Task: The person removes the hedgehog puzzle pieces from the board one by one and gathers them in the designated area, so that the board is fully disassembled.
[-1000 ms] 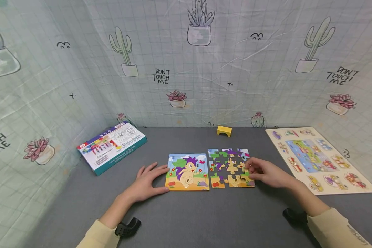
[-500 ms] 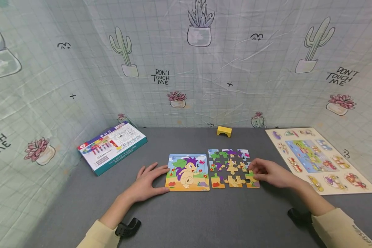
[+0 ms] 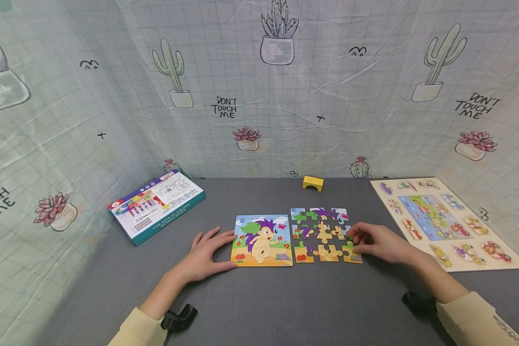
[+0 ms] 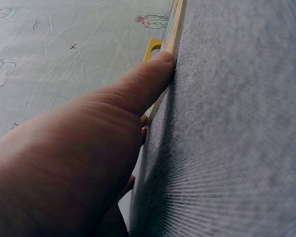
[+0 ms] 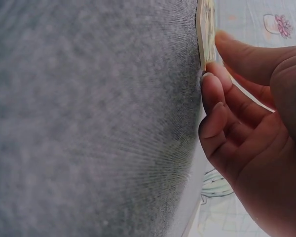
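A square hedgehog picture board lies flat at mid-table. My left hand rests at its left side, fingers spread, with index finger and thumb against the edge; the left wrist view shows the thumb on the board's rim. Just right of the board lie several hedgehog jigsaw pieces in loose rows with gaps. At their lower right, my right hand pinches a corner puzzle piece with thumb and curled fingers. In the right wrist view, this puzzle piece lies on the table, its outer edge at the fingertips.
A boxed toy set lies at the back left. A small yellow arch block stands behind the pieces. On the right is a wooden puzzle board with vehicle pictures. A printed cloth hangs behind the grey table.
The right hand has slid the lower right corner piece a little to the right, away from its neighbours, then stayed there. My left hand has not moved.
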